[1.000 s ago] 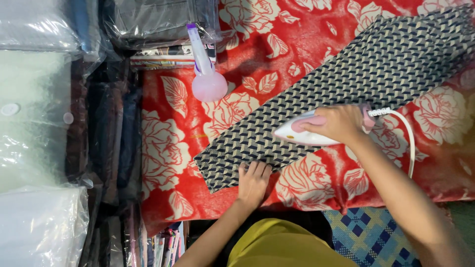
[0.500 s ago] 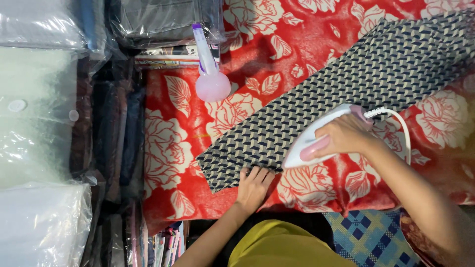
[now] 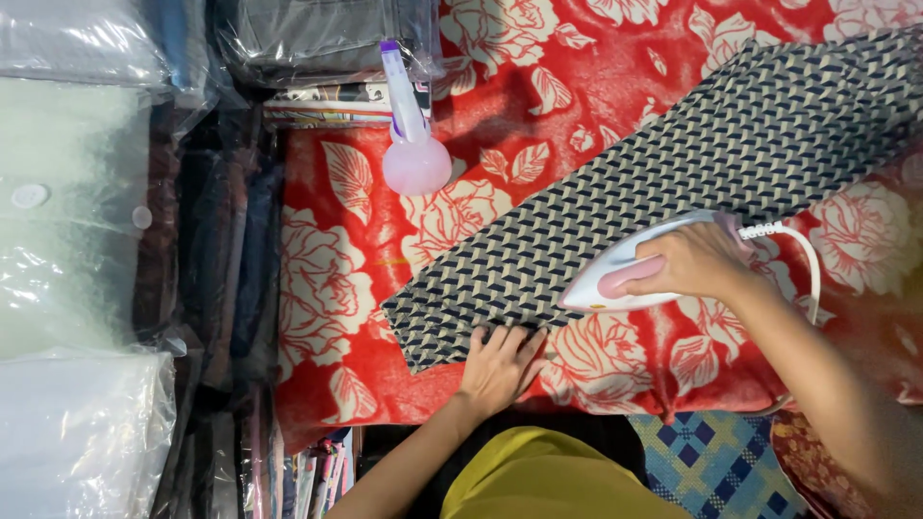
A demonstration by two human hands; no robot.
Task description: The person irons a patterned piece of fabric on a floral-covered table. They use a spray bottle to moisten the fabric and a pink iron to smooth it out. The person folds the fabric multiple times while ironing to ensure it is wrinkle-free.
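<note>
Iron (image 3: 635, 274) farther right now (hand-gripped)

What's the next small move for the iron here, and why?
Probably glide the white and pink electric iron along the black-and-cream geometric-patterned fabric strip towards its far end. The right hand grips the iron's handle, the left hand pins the strip's near end flat on the red floral blanket, and most of the strip lies beyond the iron.
</note>
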